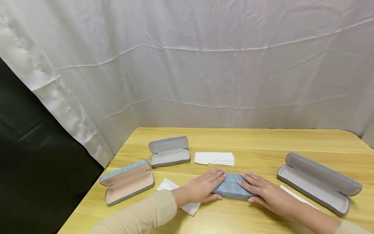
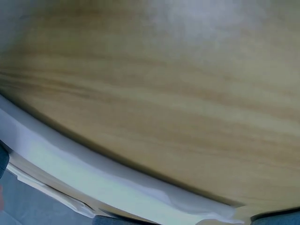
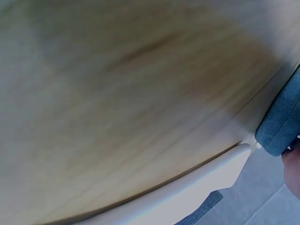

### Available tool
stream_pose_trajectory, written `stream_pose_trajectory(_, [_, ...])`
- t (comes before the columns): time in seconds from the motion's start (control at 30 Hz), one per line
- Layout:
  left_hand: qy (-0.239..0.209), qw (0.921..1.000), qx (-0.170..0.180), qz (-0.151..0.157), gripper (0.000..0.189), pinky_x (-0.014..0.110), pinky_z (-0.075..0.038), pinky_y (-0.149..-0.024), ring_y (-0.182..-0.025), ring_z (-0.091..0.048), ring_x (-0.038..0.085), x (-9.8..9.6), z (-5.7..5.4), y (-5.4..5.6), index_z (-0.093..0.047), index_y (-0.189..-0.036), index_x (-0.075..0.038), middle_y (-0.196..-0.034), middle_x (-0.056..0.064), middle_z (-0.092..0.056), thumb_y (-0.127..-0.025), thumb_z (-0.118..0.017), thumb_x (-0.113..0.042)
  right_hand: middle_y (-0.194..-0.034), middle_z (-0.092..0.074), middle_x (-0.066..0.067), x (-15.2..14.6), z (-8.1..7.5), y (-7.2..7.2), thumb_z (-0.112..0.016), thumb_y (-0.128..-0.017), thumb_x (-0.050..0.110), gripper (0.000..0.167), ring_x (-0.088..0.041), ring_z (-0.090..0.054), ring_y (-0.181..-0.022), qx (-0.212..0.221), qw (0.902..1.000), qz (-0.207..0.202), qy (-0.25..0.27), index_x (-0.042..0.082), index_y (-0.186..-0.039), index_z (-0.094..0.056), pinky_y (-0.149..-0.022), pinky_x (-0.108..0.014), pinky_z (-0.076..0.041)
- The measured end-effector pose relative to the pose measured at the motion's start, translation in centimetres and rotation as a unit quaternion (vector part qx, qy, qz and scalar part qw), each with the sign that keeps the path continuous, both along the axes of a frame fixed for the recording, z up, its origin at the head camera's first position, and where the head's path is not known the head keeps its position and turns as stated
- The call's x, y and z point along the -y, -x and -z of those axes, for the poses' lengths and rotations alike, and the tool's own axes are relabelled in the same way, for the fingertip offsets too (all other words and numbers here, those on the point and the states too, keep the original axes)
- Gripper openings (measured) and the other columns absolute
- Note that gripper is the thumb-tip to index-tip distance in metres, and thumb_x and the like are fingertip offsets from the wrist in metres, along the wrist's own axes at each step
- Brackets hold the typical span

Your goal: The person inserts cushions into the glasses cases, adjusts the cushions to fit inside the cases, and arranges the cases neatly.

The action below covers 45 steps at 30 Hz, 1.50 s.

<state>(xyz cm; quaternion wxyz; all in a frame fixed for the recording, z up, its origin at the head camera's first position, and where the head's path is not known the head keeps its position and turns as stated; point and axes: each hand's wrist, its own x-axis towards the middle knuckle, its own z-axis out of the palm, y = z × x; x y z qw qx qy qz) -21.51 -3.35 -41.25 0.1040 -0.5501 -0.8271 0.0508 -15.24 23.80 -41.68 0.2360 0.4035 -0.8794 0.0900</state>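
A closed blue glasses case (image 1: 232, 186) lies on the table between both hands in the head view. My left hand (image 1: 201, 186) holds its left end, fingers over the top and far edge, thumb at the near side. At the other end my right hand (image 1: 267, 193) holds it the same way, its fingers spread over the lid. In the right wrist view a blue case (image 3: 281, 122) shows at the right edge with a fingertip (image 3: 293, 173) against it. The left wrist view mostly shows tabletop.
Open cases stand around: a blue one with pink lining (image 1: 130, 188), a grey one (image 1: 170, 157) and a larger grey one (image 1: 315, 187) at right. White cloths lie behind the hands (image 1: 214, 158), under the left wrist (image 1: 191, 208) and by the right forearm (image 1: 298, 196).
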Motion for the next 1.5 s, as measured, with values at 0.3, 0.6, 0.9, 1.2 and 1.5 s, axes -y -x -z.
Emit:
stream_pose_trajectory(0.3, [0.0,1.0,-0.007,0.005,0.072,0.033,-0.024,-0.116,-0.139,-0.029,0.027,0.2,0.2,0.0,-0.029,-0.143,-0.001,-0.149,0.016,-0.031,-0.093,-0.045,-0.05,-0.141,-0.045,-0.004,-0.1,-0.1,0.1,-0.068,-0.081,0.033,0.054,0.003,-0.008,-0.138,-0.009,0.9998,-0.016,0.009,0.016,-0.131,-0.054,-0.109,-0.004,-0.003])
stream_pose_trajectory(0.6, [-0.031,0.9994,0.003,0.018,0.072,0.038,-0.026,-0.115,-0.141,-0.024,0.028,-0.8,-0.8,-0.7,-0.03,-0.143,-0.002,-0.151,0.018,-0.025,-0.092,-0.047,-0.05,-0.149,-0.032,0.004,-1.7,-0.4,-0.7,-0.058,-0.088,0.038,0.05,-0.003,-0.014,-0.142,-0.059,0.9971,-0.043,0.022,0.004,-0.126,-0.056,-0.115,-0.012,-0.007])
stream_pose_trajectory(0.9, [0.004,0.9997,0.023,0.008,0.076,0.039,-0.017,-0.117,-0.145,-0.008,0.028,-3.4,-1.5,-2.0,-0.02,-0.147,-0.004,-0.156,0.017,-0.007,-0.093,-0.039,-0.054,-0.151,-0.026,0.01,-4.3,-1.2,-3.2,-0.063,-0.086,0.036,0.058,-0.004,-0.02,-0.141,-0.038,0.9983,0.003,0.044,0.004,-0.132,-0.051,-0.114,-0.01,-0.01])
stream_pose_trajectory(1.2, [0.023,0.9992,0.034,0.0,0.074,0.036,-0.012,-0.119,-0.145,-0.003,0.025,-6.2,-2.3,-2.8,-0.018,-0.148,-0.008,-0.157,0.013,-0.004,-0.094,-0.033,-0.056,-0.15,-0.025,0.016,-7.3,-0.3,-5.0,-0.075,-0.074,0.028,0.066,0.003,-0.018,-0.139,-0.012,0.997,0.042,0.063,0.003,-0.13,-0.052,-0.109,-0.004,-0.011])
stream_pose_trajectory(1.5, [0.06,0.9981,0.014,0.009,0.073,0.034,-0.016,-0.118,-0.145,-0.011,0.023,-9.4,-2.6,-3.1,-0.019,-0.148,-0.011,-0.156,0.01,-0.011,-0.094,-0.03,-0.058,-0.15,-0.025,0.017,-9.4,0.6,-6.3,-0.077,-0.072,0.025,0.067,0.005,-0.017,-0.139,-0.01,0.9966,0.057,0.058,0.001,-0.129,-0.052,-0.109,-0.003,-0.009])
